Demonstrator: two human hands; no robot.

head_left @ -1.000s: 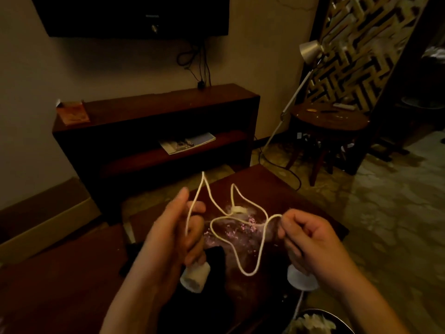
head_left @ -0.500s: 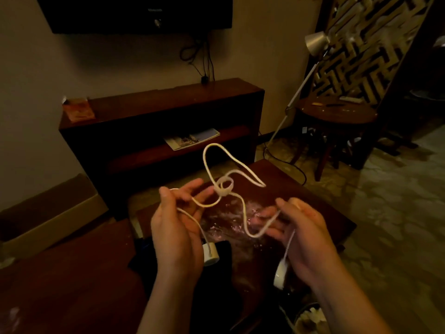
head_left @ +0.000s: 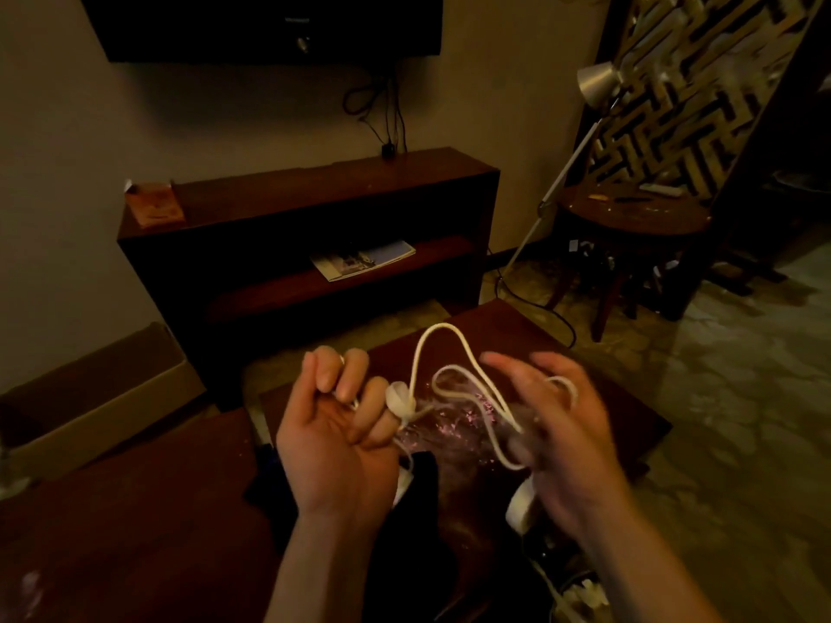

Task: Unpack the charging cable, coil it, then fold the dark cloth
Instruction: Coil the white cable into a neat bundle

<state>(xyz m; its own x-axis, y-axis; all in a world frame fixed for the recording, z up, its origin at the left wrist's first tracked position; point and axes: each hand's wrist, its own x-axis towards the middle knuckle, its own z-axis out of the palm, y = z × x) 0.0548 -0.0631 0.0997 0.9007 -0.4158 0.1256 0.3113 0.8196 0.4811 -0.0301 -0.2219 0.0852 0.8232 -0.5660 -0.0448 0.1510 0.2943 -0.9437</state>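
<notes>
In the lower centre of the frame, the left hand has its palm turned up and its fingers curled in, gripping one stretch of the white charging cable. Below that hand the dark cloth lies on the desk. The cable arches up between the hands, above the desk, and runs right in loose loops. One loop hangs over the half-spread fingers of the right hand, which is blurred, so I cannot tell whether it pinches the cable.
</notes>
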